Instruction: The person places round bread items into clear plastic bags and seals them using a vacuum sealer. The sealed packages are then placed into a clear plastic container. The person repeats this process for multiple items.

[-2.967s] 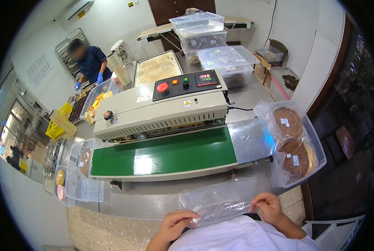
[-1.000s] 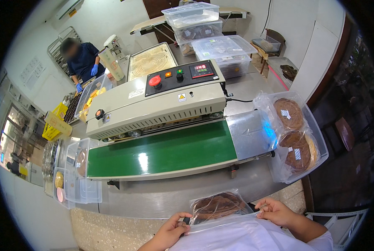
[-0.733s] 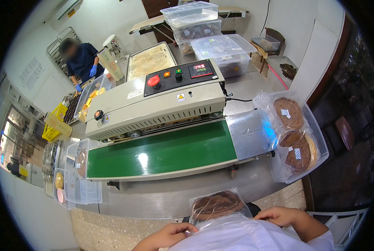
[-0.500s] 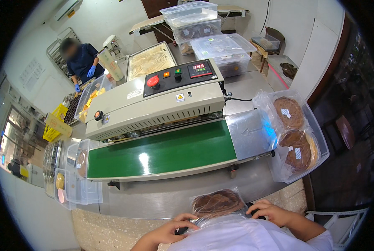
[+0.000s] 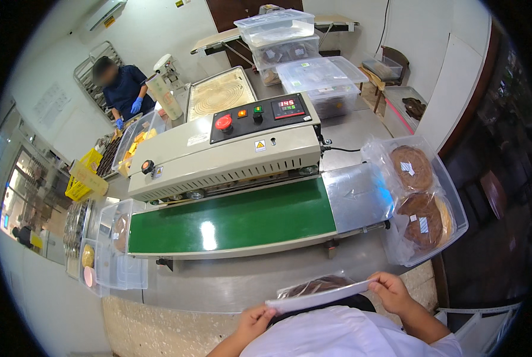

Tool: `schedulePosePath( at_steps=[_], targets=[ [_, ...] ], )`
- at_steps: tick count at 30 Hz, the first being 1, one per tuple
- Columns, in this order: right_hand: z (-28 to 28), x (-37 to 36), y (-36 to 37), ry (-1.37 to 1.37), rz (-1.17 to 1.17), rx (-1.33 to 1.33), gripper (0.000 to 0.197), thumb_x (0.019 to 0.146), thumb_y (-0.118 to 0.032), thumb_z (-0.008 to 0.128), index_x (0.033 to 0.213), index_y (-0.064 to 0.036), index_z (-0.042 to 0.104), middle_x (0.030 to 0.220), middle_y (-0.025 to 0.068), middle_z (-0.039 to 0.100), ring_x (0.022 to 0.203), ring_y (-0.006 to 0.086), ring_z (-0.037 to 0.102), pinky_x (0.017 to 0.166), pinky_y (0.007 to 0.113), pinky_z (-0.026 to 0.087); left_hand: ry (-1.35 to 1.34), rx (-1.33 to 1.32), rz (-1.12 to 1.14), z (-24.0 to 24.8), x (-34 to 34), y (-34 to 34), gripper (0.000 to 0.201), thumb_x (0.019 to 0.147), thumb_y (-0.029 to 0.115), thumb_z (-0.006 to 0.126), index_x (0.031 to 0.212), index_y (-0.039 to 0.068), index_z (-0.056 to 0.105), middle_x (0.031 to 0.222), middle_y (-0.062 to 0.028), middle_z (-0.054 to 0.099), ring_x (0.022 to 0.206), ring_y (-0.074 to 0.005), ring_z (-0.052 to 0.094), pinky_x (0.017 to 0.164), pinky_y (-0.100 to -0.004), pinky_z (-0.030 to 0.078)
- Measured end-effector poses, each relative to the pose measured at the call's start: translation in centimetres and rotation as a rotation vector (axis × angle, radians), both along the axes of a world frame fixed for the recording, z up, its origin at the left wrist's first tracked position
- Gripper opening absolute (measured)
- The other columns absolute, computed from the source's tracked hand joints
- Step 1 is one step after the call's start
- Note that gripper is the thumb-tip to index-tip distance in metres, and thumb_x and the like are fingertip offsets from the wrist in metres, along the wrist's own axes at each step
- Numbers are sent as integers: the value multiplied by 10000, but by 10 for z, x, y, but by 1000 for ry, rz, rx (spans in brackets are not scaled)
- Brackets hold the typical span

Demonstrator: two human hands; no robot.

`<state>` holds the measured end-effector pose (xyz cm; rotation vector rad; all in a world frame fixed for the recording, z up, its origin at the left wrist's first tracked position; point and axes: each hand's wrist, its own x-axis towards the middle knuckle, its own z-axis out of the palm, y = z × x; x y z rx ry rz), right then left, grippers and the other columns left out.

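Observation:
Close to my body I hold a clear plastic bag (image 5: pixel 331 282) with a flat brown round baked piece inside. A whitish band (image 5: pixel 322 299) runs along its near edge; I cannot tell whether it is the bag's mouth or a label. My left hand (image 5: pixel 255 320) pinches the left end of that edge. At the right end, thumb and fingers of my right hand (image 5: pixel 391 291) are closed on it. Just beyond stands a beige band sealing machine (image 5: pixel 218 154) with a green conveyor belt (image 5: pixel 236 217) and a metal end plate (image 5: pixel 358 193).
To the right, a clear bin (image 5: pixel 456 208) holds bagged brown rounds. Another clear container (image 5: pixel 129 271) stands left of the belt. Stacked lidded boxes (image 5: pixel 319 74) and a baking tray (image 5: pixel 221 95) are behind the machine. A person (image 5: pixel 123 89) in blue gloves works at the far left.
The bag has tilted, so its near edge now faces me and the brown round shows as a thin strip. Both hands have closed on the edge's ends. The view has shifted slightly.

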<state>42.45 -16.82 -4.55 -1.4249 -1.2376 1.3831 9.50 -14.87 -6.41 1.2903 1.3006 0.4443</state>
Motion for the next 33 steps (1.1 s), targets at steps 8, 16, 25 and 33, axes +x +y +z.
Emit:
schedulePosePath(
  at_steps=[8, 16, 25, 33],
  targets=[
    [72, 25, 75, 109, -82, 188, 153, 875, -100, 456, 818, 6, 552, 756, 43, 569, 714, 106, 522, 708, 240, 421, -539, 232, 340, 62, 62, 91, 208, 904, 179, 464, 878, 2, 570, 822, -59, 611, 755, -135, 571, 706, -258, 457],
    [84, 104, 180, -16, -133, 159, 160, 864, -126, 471, 801, -4, 553, 665, 49, 565, 618, 133, 540, 616, 267, 444, -907, -56, 462, 54, 159, 183, 170, 898, 177, 472, 827, 43, 548, 709, -37, 553, 652, -164, 563, 609, -298, 493],
    [20, 165, 235, 16, -159, -81, 158, 865, -153, 481, 775, -39, 540, 689, 60, 580, 539, 135, 555, 422, 238, 394, -801, -64, 717, -10, 222, 233, 141, 857, 118, 545, 899, -15, 566, 744, -56, 567, 643, -159, 557, 608, -284, 484],
    [18, 144, 270, 24, -120, -95, 134, 858, -139, 494, 822, -21, 547, 714, 74, 588, 523, 129, 539, 417, 223, 386, -857, 39, 941, -4, 213, 245, 95, 834, 77, 573, 855, -16, 568, 765, -81, 591, 636, -150, 549, 600, -257, 463]
  ],
)
